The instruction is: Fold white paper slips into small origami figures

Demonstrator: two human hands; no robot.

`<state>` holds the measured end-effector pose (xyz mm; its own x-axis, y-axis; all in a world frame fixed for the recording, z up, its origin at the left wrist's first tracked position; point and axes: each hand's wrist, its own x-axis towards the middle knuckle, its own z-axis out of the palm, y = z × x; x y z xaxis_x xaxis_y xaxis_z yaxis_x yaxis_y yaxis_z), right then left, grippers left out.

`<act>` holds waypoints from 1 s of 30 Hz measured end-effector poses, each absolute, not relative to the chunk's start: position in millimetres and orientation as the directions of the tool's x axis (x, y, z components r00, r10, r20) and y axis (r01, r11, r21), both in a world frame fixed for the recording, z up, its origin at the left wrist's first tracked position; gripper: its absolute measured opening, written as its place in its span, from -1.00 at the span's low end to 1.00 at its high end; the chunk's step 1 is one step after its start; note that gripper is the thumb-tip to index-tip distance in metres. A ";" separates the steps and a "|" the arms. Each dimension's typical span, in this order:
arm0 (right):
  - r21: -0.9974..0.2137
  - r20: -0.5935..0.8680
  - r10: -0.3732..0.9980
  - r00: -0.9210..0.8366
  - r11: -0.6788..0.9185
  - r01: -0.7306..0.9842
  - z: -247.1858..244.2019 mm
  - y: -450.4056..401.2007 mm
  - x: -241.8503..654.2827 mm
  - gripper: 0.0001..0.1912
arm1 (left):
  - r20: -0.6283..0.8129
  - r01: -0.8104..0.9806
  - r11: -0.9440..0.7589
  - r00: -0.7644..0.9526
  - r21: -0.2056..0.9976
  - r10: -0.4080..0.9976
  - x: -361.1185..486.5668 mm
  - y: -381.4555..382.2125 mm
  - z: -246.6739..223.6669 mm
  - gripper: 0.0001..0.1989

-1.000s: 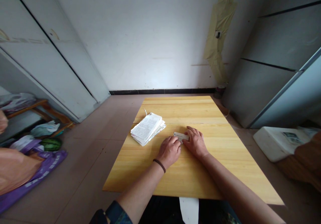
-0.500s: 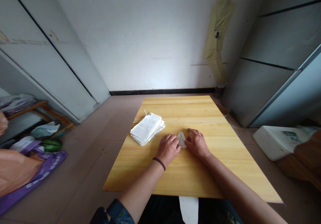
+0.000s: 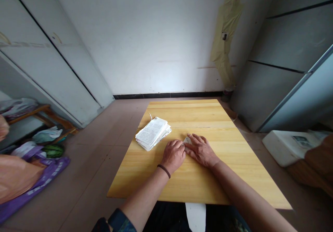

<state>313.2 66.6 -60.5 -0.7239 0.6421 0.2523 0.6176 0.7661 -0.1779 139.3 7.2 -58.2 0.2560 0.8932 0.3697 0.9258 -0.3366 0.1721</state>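
Observation:
A small folded piece of white printed paper (image 3: 187,140) lies on the wooden table, mostly hidden under my fingers. My left hand (image 3: 174,154) is closed at the paper's left side, its fingers bent and pressing its near left edge. Over the right part of the paper rests my right hand (image 3: 203,151), fingers stretched forward and lying flat, thumb reaching left close to the left fingertips. To the left of my hands is a stack of printed sheets (image 3: 153,133), loosely fanned, with nobody touching it.
The wooden table (image 3: 187,112) stands before a white wall (image 3: 156,51). Grey cabinets (image 3: 281,58) rise on the right, near a white box (image 3: 288,145). On the left floor are a watermelon (image 3: 53,151), a purple bag (image 3: 39,181) and a low wooden rack (image 3: 59,122).
My right hand has moved left and over the small paper, covering much of it. My left hand has barely shifted, and the stack is unmoved.

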 end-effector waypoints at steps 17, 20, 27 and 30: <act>-0.135 0.314 0.642 -0.699 0.759 0.637 -66.1 66.0 310.4 -0.66 | 0.252 0.952 -0.256 0.209 0.170 0.945 129.4 -13.2 -53.2 -0.53; -0.137 0.327 0.636 -0.699 0.764 0.631 -66.8 66.0 310.9 -0.67 | 0.249 0.963 -0.230 0.190 0.142 0.950 129.0 -13.4 -51.8 -0.59; -0.142 0.313 0.646 -0.696 0.756 0.638 -66.0 67.0 311.7 -0.66 | 0.251 0.963 -0.232 0.193 0.134 0.948 124.5 -17.6 -55.1 -0.52; -0.156 0.291 0.650 -0.703 0.757 0.635 -64.1 65.5 311.6 -0.64 | 0.254 0.964 -0.236 0.198 0.127 0.947 124.5 -16.6 -58.0 -0.56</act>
